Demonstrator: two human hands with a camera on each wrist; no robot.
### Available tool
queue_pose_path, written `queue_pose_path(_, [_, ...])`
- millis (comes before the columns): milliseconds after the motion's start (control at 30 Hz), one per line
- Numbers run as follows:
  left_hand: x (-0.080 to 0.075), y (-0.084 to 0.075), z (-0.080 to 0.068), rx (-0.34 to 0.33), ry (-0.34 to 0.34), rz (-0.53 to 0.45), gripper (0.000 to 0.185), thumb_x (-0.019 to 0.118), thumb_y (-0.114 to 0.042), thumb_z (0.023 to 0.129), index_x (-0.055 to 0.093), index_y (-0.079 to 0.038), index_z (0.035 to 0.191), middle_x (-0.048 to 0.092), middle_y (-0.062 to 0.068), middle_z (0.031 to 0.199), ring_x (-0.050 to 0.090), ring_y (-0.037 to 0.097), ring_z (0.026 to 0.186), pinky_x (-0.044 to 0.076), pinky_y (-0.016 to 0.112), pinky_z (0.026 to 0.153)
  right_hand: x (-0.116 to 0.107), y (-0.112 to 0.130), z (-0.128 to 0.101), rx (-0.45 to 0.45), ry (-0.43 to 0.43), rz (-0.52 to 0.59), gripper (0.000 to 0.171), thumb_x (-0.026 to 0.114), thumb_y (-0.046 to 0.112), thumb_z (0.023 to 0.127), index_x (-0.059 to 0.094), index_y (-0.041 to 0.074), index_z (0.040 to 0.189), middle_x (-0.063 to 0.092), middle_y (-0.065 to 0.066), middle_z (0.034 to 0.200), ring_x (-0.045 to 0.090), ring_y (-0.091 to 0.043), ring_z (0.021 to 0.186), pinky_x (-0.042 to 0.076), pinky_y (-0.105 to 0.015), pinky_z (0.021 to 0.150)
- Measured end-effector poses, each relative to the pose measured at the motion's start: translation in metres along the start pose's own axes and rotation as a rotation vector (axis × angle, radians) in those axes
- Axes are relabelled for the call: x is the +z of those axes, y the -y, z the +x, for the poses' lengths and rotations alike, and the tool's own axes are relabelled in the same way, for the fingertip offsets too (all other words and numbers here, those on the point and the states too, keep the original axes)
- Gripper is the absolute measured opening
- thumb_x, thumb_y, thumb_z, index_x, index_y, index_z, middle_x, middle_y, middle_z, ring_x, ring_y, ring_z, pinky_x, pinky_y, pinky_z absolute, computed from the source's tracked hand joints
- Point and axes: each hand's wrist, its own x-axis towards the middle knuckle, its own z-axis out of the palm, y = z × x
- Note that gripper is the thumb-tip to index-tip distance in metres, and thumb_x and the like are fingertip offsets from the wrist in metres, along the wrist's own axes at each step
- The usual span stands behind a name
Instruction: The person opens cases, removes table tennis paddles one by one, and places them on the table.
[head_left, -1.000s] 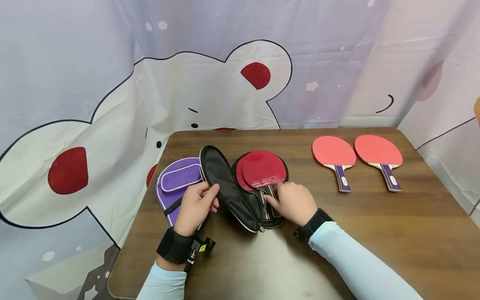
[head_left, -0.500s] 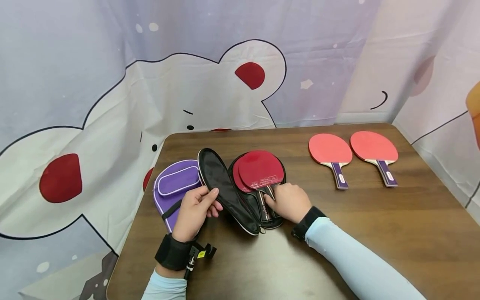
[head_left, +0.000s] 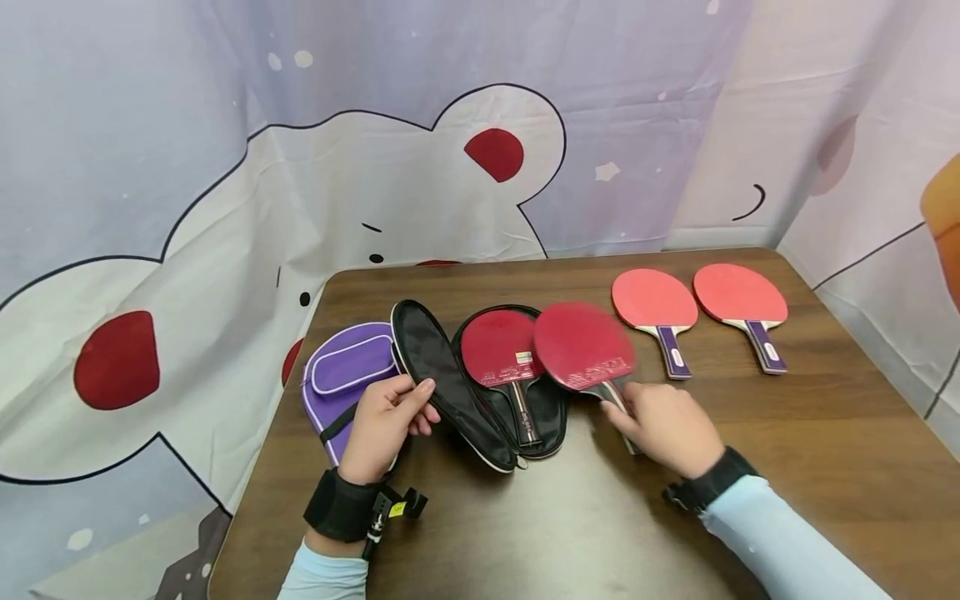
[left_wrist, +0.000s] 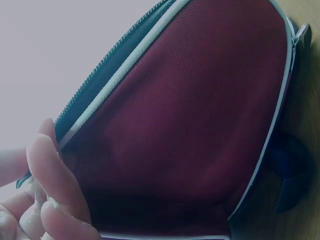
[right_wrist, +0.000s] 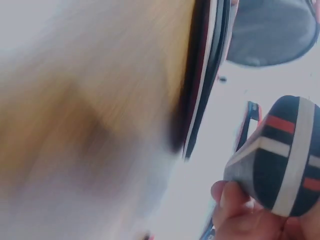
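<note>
My left hand pinches the edge of the raised lid of a paddle case, whose lining is black. In the left wrist view the lid's outer cloth looks dark red with white piping and a zipper. One red table tennis paddle lies in the case's black bottom half. My right hand grips a second red paddle by its handle; its blade overlaps the case's right edge. Close in the right wrist view is the striped butt of that handle.
A purple paddle case with white piping lies at the left, partly behind my left hand and the lid. Two lighter red paddles with purple handles, a nearer one and a farther-right one, lie at the back right of the wooden table.
My right hand has drawn the upper paddle out of the case toward the right, uncovering the paddle beneath it. The left hand keeps hold of the lid, nearly still.
</note>
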Motion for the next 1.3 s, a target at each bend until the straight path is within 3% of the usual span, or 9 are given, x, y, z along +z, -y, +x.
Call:
queue_pose_path(200, [-0.002,0.001,0.0,-0.01,-0.006,0.007,0.04,0.067,-0.018,0.111,0.064,0.005,0.079,0.075,0.015,0.074,0.067,0.018,0.057,0.055,0.029,0.057,-0.029,-0.044,-0.036,0.071,-0.035,-0.014,0.037,0.074,0.035,0.105,0.056,0.018,0.077,0.045,0.007,0.061,0.044,-0.015,0.054,0.035,-0.034,0.051])
queue_pose_path(367, [-0.001,0.0,0.002,-0.01,-0.004,0.017,0.04,0.067,-0.019,0.111,0.065,0.005,0.079,0.075,0.015,0.074,0.067,0.017,0.057,0.055,0.029,0.057,-0.04,-0.082,-0.058,0.126,-0.042,0.007,0.043,0.071,0.034,0.108,0.051,0.021,0.072,0.041,0.007,0.06,0.04,-0.015,0.055,0.028,-0.032,0.052])
queue_pose_path(633, [0.004,-0.002,0.007,-0.001,0.009,0.022,0.04,0.068,-0.019,0.111,0.063,0.005,0.079,0.076,0.014,0.075,0.067,0.017,0.058,0.05,0.025,0.056,-0.041,-0.13,-0.061,0.206,0.072,0.042,0.047,0.062,0.037,0.113,0.052,0.018,0.071,0.043,0.004,0.061,0.043,-0.018,0.059,0.03,-0.034,0.055])
queue_pose_path(867, [0.004,-0.001,0.006,-0.021,-0.013,0.022,0.041,0.069,-0.017,0.11,0.062,0.005,0.077,0.074,0.017,0.074,0.065,0.019,0.056,0.042,0.023,0.053,-0.04,-0.149,-0.065,0.254,0.119,0.005,0.044,0.062,0.037,0.112,0.054,0.014,0.074,0.044,0.0,0.063,0.045,-0.02,0.06,0.033,-0.036,0.056])
queue_pose_path(1300, [0.007,-0.009,0.01,-0.003,0.013,0.039,0.041,0.069,-0.019,0.111,0.064,0.004,0.077,0.073,0.025,0.076,0.064,0.024,0.056,0.038,0.022,0.052,-0.044,-0.155,-0.082,0.27,0.097,-0.043,0.04,0.063,0.035,0.11,0.057,0.012,0.078,0.045,0.0,0.064,0.045,-0.021,0.059,0.035,-0.037,0.056])
